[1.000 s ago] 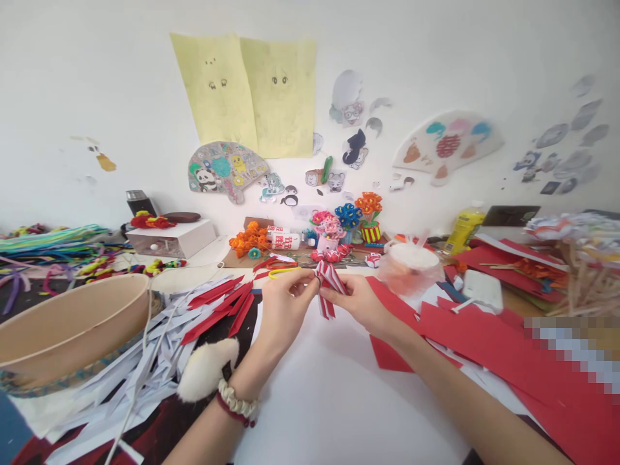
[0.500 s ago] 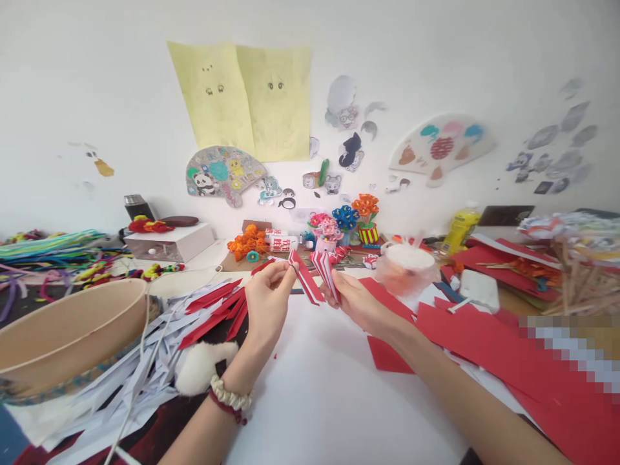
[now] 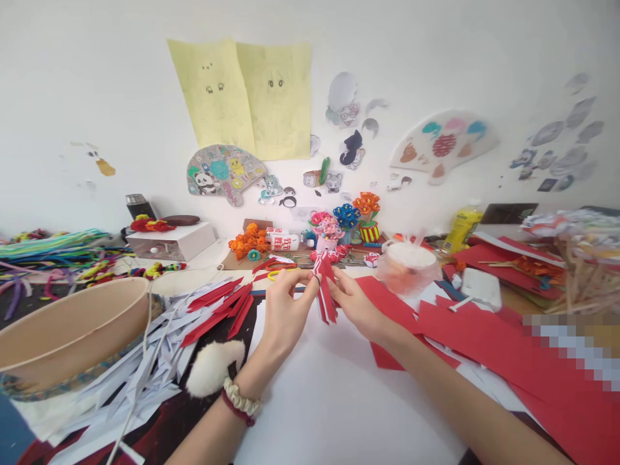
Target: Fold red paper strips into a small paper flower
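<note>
Folded red-and-white paper strips are held upright between my two hands, over the white sheet. My left hand pinches a strip at its upper left side between thumb and fingertips. From the right, my right hand grips the bundle of folded strips, its fingers partly hidden behind the paper. The strips of the two hands overlap, and I cannot tell whether they are joined. Left of my left hand lie more folded red strips, beside a heap of folded white paper strips.
Large red paper sheets spread across the right side. A beige oval basket stands at left, and a white fluffy piece sits near my left wrist. Behind are a lidded cup, a yellow bottle and craft flowers.
My left hand has moved right, bringing its strip against the bundle in my right hand. The gap between them has closed, and the bundle now shows a broad red face.
</note>
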Demonstrator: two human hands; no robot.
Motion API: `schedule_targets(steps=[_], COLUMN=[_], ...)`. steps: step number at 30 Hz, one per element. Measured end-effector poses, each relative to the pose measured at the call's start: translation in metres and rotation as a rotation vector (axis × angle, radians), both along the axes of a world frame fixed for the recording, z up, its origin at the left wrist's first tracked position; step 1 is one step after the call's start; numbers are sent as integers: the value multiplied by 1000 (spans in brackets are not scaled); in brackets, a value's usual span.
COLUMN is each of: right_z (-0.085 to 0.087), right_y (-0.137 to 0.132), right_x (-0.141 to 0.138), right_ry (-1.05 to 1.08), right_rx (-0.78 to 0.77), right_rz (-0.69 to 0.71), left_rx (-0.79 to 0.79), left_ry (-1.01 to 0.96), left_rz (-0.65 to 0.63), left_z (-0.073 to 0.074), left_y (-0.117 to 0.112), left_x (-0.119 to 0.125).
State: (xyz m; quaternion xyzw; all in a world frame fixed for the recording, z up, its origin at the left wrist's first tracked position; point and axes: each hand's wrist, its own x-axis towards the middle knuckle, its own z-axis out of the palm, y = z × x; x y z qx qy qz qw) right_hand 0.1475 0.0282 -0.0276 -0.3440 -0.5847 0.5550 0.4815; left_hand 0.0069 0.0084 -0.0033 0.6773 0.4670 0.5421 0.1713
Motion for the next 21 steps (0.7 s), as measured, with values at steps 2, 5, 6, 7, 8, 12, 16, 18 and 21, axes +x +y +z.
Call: schedule_targets(steps=[2,5,6,7,8,12,16,18,21], right_z=[1,2,2,2,2,1,6,8,6], right_y=[-2,-6,-7,-7,-8,-10,-16,-17,-15], right_x=[-1,-4,-5,-6,-7,-7,-7,-8,-10], right_ry=[19,78,105,131,154,122,-54,-96,-115], right_rx=[-27,-64,-76,-88,-99,-60,43,102,179], right_rz=[31,50,55,67,88,159,134,108,42], left_rx=[-4,-13,-16,-19,-23,-23,-20,-9,34], left_ry=[-7,-51,-71,-89,-100,-110,-58,-20,61], left_rz=[-18,-29,-23,-10,3,38,119,189,246], left_z=[-1,-5,-7,-9,-10,-14,-14,-12,-10], left_y=[0,3,4,4,5,7,6,4,1], left_x=[1,3,4,4,5,5,6,7,9])
